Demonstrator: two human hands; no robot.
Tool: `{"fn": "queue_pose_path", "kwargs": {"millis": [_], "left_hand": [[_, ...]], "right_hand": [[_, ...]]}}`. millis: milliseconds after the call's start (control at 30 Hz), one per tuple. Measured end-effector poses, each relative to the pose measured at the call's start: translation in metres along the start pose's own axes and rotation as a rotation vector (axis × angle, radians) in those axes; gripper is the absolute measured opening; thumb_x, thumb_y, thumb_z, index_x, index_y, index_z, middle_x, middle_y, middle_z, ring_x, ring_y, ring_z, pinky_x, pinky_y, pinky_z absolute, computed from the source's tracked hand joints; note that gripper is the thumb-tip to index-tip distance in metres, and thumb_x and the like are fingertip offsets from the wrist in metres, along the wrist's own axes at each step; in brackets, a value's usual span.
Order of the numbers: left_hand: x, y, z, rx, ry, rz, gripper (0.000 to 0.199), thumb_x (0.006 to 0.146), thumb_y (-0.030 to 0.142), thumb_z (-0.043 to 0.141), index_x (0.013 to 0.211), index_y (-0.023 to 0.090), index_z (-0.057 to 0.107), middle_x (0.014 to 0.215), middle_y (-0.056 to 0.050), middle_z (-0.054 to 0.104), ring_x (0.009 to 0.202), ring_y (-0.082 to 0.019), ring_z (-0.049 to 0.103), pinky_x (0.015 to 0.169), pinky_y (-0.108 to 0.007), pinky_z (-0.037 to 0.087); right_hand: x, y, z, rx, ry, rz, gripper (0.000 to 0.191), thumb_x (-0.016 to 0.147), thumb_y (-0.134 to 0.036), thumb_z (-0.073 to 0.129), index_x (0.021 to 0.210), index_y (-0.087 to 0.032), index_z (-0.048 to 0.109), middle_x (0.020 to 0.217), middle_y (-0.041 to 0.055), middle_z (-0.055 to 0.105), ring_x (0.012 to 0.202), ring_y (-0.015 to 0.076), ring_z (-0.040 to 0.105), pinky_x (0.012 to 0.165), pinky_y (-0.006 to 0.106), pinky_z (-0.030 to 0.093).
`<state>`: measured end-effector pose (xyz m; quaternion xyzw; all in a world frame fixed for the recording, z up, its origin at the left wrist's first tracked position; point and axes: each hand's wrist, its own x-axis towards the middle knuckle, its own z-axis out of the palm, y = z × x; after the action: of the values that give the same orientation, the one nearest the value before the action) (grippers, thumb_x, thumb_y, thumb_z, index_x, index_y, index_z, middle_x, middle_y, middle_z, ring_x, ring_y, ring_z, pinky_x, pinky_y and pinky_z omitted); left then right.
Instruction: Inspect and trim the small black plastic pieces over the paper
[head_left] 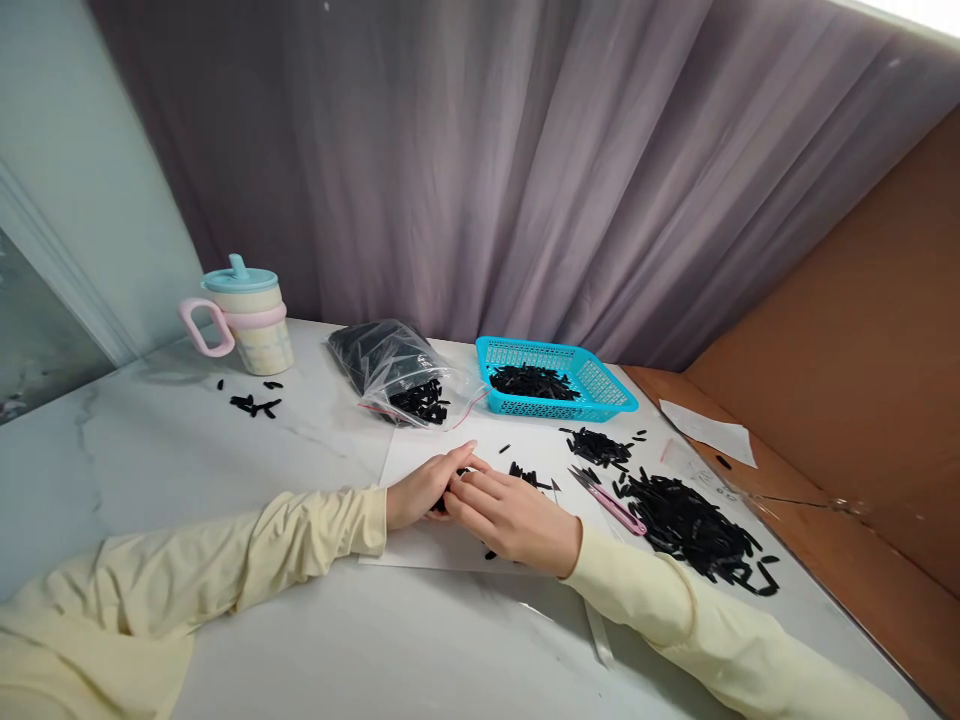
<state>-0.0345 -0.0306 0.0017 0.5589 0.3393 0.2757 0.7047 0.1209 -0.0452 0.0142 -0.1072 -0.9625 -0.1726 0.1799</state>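
Above a white sheet of paper [420, 545] my two hands meet. My left hand [421, 488] is curled around small black elongated pieces [439, 503], partly visible between the hands. The bent fingers of my right hand [514, 515] press onto the same pieces from the right, covering most of them. More black pieces [527, 476] lie on the paper just behind my right hand. Beside them rest pink-handled thread snips [611, 502] with the blades pointing up and left.
A blue basket [555, 407] and an open clear zip bag [382, 365] hold black pieces. Piles [694, 525] [598, 446] lie on the right; a few pieces [255, 405] lie left, near a handled tumbler [262, 340]. A white paper slip [709, 432] lies by the brown panel.
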Motion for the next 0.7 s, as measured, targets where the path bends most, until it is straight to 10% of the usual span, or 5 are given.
{"fn": "queue_pose_path", "kwargs": {"millis": [367,700], "left_hand": [[0.004,-0.001,-0.002,0.077,-0.073,-0.058,0.041,0.074,0.056,0.053,0.068,0.016,0.051,0.047,0.007,0.032,0.037,-0.005,0.023,0.033,-0.021,0.012],[0.002,0.000,-0.004,0.141,-0.100,-0.016,0.030,0.083,0.045,0.044,0.073,0.017,0.051,0.039,0.010,0.028,0.033,-0.005,0.017,0.033,-0.020,0.011]], "right_hand": [[0.000,-0.008,-0.016,-0.015,-0.189,0.005,0.029,0.091,-0.007,0.029,0.107,-0.003,0.052,0.084,0.0140,0.058,0.079,0.0226,0.056,0.067,0.036,0.048],[-0.032,0.000,-0.042,0.389,-0.208,0.327,0.036,0.086,-0.005,0.033,0.121,-0.009,0.042,0.100,0.0149,0.053,0.082,0.0205,0.055,0.068,0.032,0.050]]}}
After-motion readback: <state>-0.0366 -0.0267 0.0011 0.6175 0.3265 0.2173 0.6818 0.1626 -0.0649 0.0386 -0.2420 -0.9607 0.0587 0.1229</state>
